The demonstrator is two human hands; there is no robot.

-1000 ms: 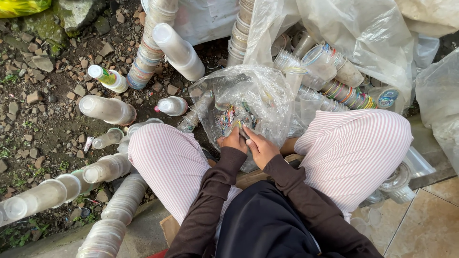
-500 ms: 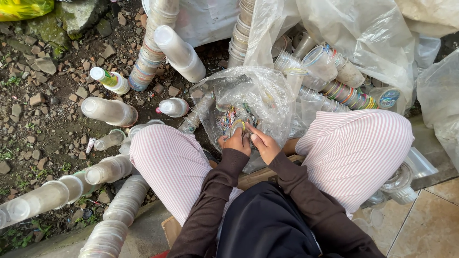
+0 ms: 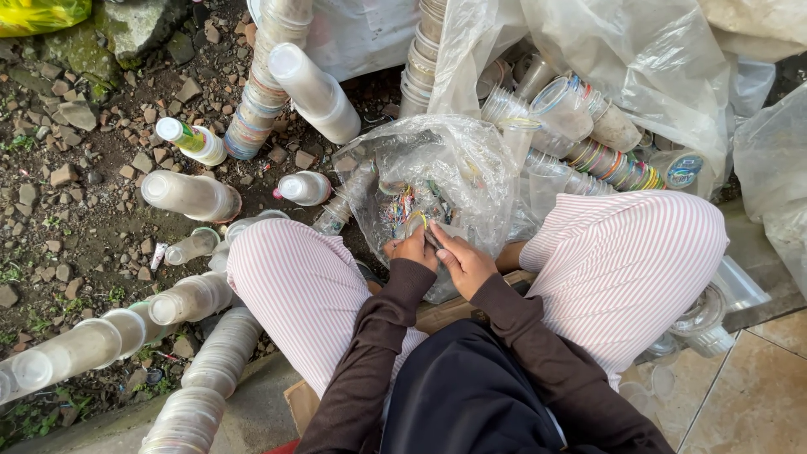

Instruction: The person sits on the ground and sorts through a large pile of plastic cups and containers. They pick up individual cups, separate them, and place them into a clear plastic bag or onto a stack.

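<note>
Clear plastic bag (image 3: 458,168) lies open between the knees. Left hand (image 3: 409,250) and right hand (image 3: 461,262) together pinch a small ring-shaped scrap (image 3: 418,222) at its mouth.

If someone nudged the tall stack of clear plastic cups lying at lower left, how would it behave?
The tall stack of clear plastic cups is round and lies on its side, so it would probably roll. Thin nested plastic suggests it is light, and it might bend or separate.
</note>
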